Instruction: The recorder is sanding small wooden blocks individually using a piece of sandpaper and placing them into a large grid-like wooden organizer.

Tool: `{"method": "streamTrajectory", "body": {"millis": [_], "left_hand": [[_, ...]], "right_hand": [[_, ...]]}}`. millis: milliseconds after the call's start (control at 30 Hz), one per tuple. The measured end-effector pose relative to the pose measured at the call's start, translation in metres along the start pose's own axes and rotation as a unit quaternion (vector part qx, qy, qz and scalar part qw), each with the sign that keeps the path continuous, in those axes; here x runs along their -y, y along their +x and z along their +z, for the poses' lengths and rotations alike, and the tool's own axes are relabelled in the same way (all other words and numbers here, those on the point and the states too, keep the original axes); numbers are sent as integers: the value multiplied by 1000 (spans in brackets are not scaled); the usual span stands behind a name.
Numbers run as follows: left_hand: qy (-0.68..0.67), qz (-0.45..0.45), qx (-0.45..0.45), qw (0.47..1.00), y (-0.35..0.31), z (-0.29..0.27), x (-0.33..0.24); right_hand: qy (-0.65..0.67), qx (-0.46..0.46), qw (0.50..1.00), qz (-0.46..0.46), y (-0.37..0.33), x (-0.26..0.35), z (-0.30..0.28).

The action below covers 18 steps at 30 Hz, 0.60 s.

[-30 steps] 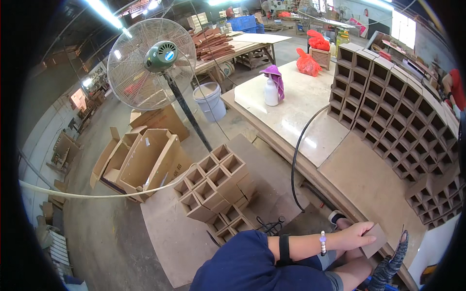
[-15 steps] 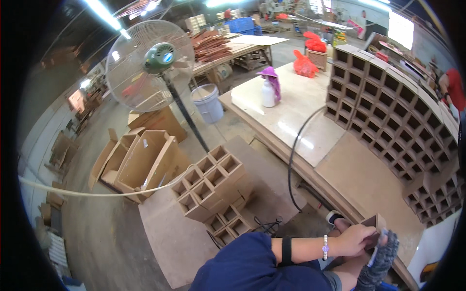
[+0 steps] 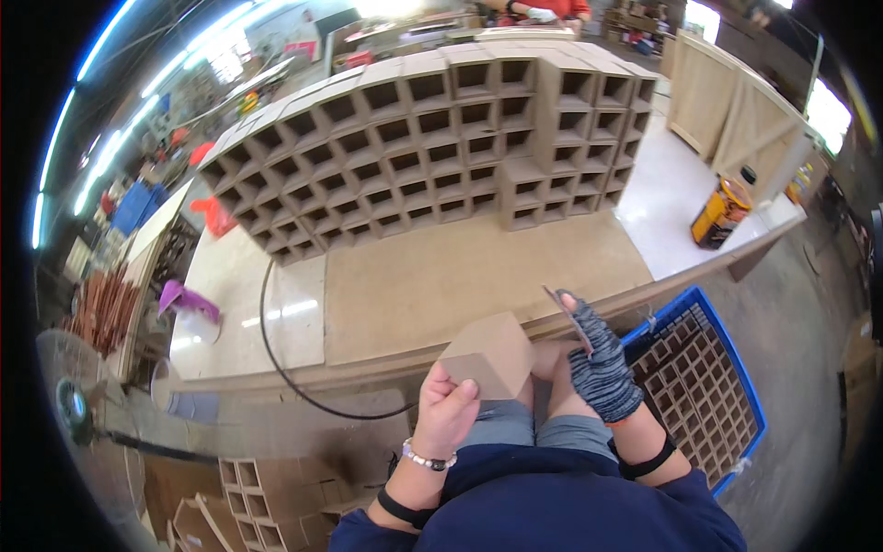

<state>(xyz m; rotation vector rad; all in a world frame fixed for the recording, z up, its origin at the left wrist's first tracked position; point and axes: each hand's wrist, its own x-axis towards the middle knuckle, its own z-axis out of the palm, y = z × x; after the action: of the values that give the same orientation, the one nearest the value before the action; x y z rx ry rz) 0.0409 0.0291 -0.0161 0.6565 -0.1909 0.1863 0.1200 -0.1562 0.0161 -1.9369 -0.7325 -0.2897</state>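
My left hand [image 3: 446, 414], bare with a beaded bracelet, is closed on the near edge of a small brown box [image 3: 501, 345], thumb on top. The box is tilted above my lap, close to the table's front edge. To its right is my right hand [image 3: 602, 368] in a grey knitted fingerless glove. Its thumb and fingers pinch a thin, flat brown piece [image 3: 559, 304], seen nearly edge-on; its kind I cannot make out. That piece is apart from the box.
Stacked brown boxes [image 3: 395, 156] form a wall along the table [image 3: 405, 304]. A blue crate [image 3: 750, 396] holding similar boxes stands on the floor at right. An orange-labelled bottle [image 3: 722, 216], a white spray bottle [image 3: 195, 322] and a black hose [image 3: 276, 345] are nearby.
The view has swung right, bringing the blue crate into sight. My hands, earlier close together at the box, are now apart, with the box in my left hand.
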Motion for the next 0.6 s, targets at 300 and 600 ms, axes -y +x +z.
{"method": "streamTrajectory", "body": {"millis": [300,600], "left_hand": [[114,-45,-21,992,-8,5,1],[140,-31,4,990,2,5,-6]], "right_hand": [[-194,56,943,-264,5,25,13],[-144,16,949,-281,8,5,20]]}}
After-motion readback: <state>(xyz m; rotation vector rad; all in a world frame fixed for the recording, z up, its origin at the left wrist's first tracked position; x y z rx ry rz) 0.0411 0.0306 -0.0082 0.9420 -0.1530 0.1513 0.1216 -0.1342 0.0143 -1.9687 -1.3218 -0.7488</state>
